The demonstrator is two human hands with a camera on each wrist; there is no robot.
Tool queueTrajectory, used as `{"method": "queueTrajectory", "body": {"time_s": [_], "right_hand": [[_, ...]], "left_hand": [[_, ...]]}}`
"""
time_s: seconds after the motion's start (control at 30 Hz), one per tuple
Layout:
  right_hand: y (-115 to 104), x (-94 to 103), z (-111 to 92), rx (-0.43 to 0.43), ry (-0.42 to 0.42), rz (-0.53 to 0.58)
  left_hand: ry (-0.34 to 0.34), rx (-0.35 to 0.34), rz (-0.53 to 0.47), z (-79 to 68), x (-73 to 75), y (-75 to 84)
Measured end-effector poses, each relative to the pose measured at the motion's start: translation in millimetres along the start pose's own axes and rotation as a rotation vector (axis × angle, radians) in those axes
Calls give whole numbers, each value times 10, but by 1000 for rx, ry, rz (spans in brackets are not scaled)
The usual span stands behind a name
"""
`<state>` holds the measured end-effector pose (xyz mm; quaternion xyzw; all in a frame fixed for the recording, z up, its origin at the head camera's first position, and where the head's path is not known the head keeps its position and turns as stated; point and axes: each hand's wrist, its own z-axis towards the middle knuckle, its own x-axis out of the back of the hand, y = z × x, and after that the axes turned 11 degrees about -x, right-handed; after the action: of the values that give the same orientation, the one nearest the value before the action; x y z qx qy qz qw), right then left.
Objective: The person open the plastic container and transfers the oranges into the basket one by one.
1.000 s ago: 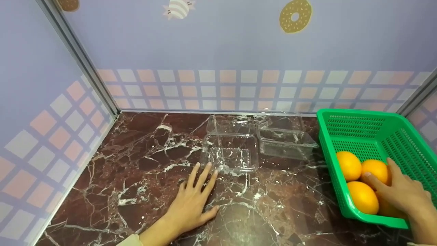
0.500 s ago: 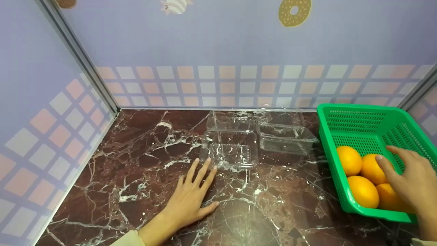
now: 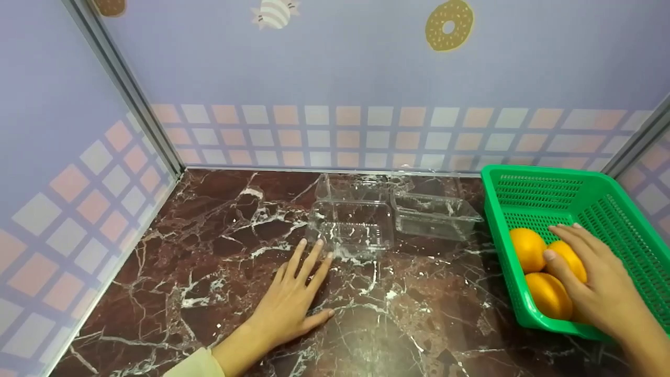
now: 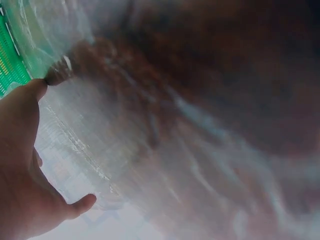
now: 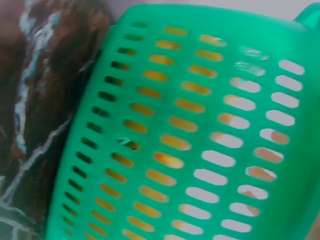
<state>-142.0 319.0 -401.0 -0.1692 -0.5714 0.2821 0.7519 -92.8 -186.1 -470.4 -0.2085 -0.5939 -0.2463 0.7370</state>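
Note:
My left hand (image 3: 288, 309) rests palm down on the marbled tabletop, fingers spread, its fingertips by the front edge of a clear plastic box (image 3: 350, 225). In the left wrist view the same hand (image 4: 25, 165) shows only in part. Inside the green basket (image 3: 502, 262) my right hand (image 3: 602, 283) reaches over the oranges with its fingers extended. Its thumb lies against one orange (image 3: 568, 262); the underside of the hand is hidden. Beside that are another orange (image 3: 527, 250) and a front orange (image 3: 547, 296). The right wrist view shows the slotted basket wall (image 5: 165, 125), with orange colour behind it.
A second clear plastic box (image 3: 434, 220) stands open between the first box and the basket. The patterned back wall (image 3: 345, 68) rises behind the tabletop (image 3: 408, 319), and a side wall (image 3: 47, 173) bounds it on the left.
My right hand drew back to the right off the oranges, then came left over them again. The oranges have shifted slightly in the basket. My left hand stays in place.

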Motion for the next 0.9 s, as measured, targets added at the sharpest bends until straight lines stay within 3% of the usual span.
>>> {"method": "queueTrajectory", "body": {"time_s": [0.17, 0.53, 0.77, 0.9], "right_hand": [[-115, -5, -40, 14, -39, -13], [-242, -48, -67, 126, 24, 6], [-401, -109, -139, 51, 41, -206], [-498, -179, -162, 54, 8, -240]], "left_hand": [[5, -5, 18, 12, -3, 2], [6, -22, 63, 45, -8, 27], [36, -41, 37, 2, -5, 117], [15, -36, -4, 7, 29, 193]]}}
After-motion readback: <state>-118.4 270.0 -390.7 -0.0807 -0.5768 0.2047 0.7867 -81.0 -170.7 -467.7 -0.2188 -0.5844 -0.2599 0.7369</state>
